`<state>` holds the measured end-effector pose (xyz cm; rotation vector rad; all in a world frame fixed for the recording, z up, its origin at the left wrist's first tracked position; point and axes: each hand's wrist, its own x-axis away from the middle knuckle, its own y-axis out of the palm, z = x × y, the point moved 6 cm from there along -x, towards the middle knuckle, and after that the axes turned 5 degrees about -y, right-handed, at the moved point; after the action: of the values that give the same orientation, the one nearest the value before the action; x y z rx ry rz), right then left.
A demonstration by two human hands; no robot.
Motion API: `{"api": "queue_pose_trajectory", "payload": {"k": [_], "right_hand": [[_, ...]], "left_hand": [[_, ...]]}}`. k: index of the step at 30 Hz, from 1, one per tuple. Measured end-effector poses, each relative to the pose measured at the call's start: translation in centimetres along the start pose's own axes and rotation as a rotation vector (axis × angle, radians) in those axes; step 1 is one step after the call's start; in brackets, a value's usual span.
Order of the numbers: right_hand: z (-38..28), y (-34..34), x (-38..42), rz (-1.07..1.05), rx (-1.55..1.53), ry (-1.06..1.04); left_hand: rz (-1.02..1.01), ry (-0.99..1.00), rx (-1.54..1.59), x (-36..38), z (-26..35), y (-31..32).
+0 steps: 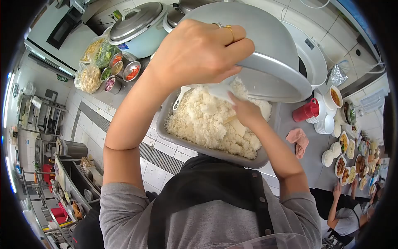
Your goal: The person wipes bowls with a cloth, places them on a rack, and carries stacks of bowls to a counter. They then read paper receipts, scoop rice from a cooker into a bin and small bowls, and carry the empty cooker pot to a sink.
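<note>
My left hand (203, 52) grips the rim of a large grey metal pot (253, 29), which is tilted on its side above a grey tub (199, 145). White rice (211, 118) is heaped in the tub. My right hand (248, 111), blurred, is at the pot's mouth over the rice, closed round a whitish paddle (219, 90). A white utensil handle (179, 99) with holes leans on the tub's left edge.
A lidded cooker (139, 31), bags of food (89, 77) and small metal bowls (132, 70) stand upper left. Right are a red jug (306, 110), a pink cloth (297, 141), stacked white bowls (325, 124) and plated food (340, 166). Another person (348, 216) is at lower right.
</note>
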<state>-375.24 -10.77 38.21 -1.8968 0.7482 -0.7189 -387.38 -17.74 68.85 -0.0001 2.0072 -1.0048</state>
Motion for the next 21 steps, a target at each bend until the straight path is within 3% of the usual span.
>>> {"api": "queue_pose_trajectory", "payload": {"k": [2,5,6,8,12,14,15,17,21], "right_hand": [[-0.2,-2.7,4.7,-0.129,-0.01,0.059],[-0.7,-6.6,8.0,-0.212,0.048,-0.02],[-0.5,-7.1,7.9,-0.205,0.047,-0.019],[0.1,-9.7,6.7,0.042,0.052,-0.046],[3.6,-7.6,1.9,0.159,-0.027,0.167],[3.3,-4.2,2.1,-0.034,-0.054,0.237],[2.9,-3.7,3.4,-0.025,-0.055,0.239],[1.3,-2.1,6.0,-0.116,-0.131,0.121],[1.3,-8.4,9.2,-0.058,-0.112,0.139]], "left_hand": [[-0.015,-0.005,0.005,-0.1,0.0,0.3],[-0.003,0.006,0.005,-1.0,-0.1,0.4],[0.015,0.003,-0.011,-1.1,-0.7,0.4],[0.034,0.012,-0.019,-1.4,-1.5,0.5],[0.005,-0.036,-0.077,-0.4,-2.8,0.2],[-0.009,-0.046,-0.104,-0.4,-3.3,-0.4],[-0.001,-0.087,-0.105,-0.4,-3.6,-0.8],[0.011,-0.123,-0.106,-0.7,-3.8,-1.3],[0.108,-0.188,-0.255,-1.4,-4.8,-2.8]]}}
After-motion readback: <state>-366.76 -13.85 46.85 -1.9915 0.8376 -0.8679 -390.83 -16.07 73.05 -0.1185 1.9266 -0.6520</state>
